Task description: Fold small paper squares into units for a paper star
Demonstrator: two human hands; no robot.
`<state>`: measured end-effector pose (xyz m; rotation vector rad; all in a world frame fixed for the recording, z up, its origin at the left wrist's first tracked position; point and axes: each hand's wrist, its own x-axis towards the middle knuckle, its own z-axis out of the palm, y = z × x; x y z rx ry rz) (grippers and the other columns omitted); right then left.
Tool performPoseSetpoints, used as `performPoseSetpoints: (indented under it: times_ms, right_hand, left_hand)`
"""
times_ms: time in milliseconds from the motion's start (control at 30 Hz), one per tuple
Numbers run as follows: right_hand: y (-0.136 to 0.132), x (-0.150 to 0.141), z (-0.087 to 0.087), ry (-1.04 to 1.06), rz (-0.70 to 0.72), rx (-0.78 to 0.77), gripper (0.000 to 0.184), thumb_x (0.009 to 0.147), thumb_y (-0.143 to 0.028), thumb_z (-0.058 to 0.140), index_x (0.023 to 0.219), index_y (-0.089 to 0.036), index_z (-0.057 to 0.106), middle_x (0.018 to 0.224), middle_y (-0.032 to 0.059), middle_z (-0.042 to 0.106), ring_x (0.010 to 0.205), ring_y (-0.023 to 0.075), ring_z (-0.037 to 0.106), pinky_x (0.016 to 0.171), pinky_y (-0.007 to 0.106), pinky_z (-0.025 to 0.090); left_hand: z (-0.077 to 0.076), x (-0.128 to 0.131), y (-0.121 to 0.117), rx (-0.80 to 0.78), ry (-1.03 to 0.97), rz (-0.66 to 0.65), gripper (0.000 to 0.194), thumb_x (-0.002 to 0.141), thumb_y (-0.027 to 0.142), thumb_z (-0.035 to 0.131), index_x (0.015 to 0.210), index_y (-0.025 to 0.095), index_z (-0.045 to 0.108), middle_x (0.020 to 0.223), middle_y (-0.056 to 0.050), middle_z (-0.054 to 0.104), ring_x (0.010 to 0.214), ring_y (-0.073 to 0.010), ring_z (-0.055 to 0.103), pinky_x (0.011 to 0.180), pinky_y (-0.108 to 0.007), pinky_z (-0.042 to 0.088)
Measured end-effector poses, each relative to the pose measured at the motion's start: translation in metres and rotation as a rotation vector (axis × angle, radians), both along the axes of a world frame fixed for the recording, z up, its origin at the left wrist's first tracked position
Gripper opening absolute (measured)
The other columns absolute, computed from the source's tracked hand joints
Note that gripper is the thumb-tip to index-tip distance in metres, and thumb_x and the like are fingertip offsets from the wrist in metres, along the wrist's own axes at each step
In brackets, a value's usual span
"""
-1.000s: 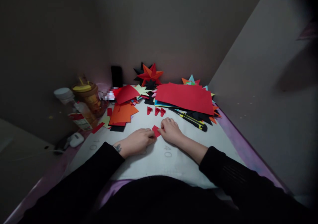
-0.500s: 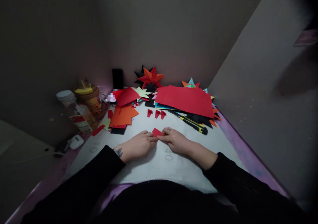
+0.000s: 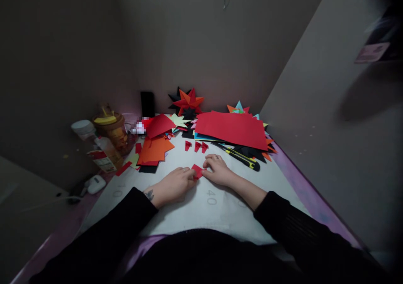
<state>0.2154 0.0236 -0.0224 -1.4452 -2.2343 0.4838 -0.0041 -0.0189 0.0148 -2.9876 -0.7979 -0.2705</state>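
Wide head view, forward and downward, fingers (image 3: pixel 189 173) at middle distance, wall (image 3: pixel 195 44) beyond

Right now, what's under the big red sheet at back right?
Beneath the big red sheet, a blue edge shows at front left; black paper points and orange points stick out at front right. The middle is covered, so I can't tell.

white mat (image 3: pixel 189 216) | "10" (image 3: pixel 117 190) at left | "40" (image 3: pixel 211 198) near middle | red-white label (image 3: pixel 105 161): too small to read

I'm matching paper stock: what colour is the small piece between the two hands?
The small piece of paper is red, as the head view shows.
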Motion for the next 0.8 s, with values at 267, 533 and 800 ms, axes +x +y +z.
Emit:
performPoseSetpoints:
  times_ms: [267,533,800]
  right_hand:
    - [0.001,0.0,0.004,0.378,0.089,-0.114,0.004,0.075,-0.017,0.056,0.072,-0.019,0.055,0.106,0.007,0.059,0.104,0.0222,0.052,0.091,0.038,0.04]
    - [-0.015,-0.009,0.017,0.705,0.081,-0.171,0.007,0.08,-0.023,0.055,0.076,-0.02,0.051,0.07,-0.0035,0.054,0.065,0.0127,0.05,0.062,0.026,0.039]
    - [-0.025,-0.022,0.018,0.931,0.048,-0.375,0.031,0.07,-0.024,0.066,0.098,-0.021,0.051,0.07,-0.0049,0.059,0.061,0.0125,0.057,0.06,0.026,0.044]
  left_hand:
    - [0.0,0.004,-0.001,-0.298,-0.422,0.332,0.022,0.086,0.017,0.049,0.104,0.016,0.062,0.1,-0.009,0.062,0.088,-0.0202,0.059,0.078,-0.035,0.047]
    - [-0.006,0.016,0.004,-0.997,-0.991,0.55,0.032,0.074,0.029,0.067,0.099,0.014,0.054,0.074,-0.004,0.065,0.059,-0.0134,0.06,0.054,-0.025,0.044]
    - [-0.005,0.019,0.004,-1.083,-1.124,0.549,0.021,0.067,0.022,0.072,0.084,0.014,0.062,0.076,-0.005,0.07,0.065,-0.0146,0.064,0.06,-0.025,0.047]
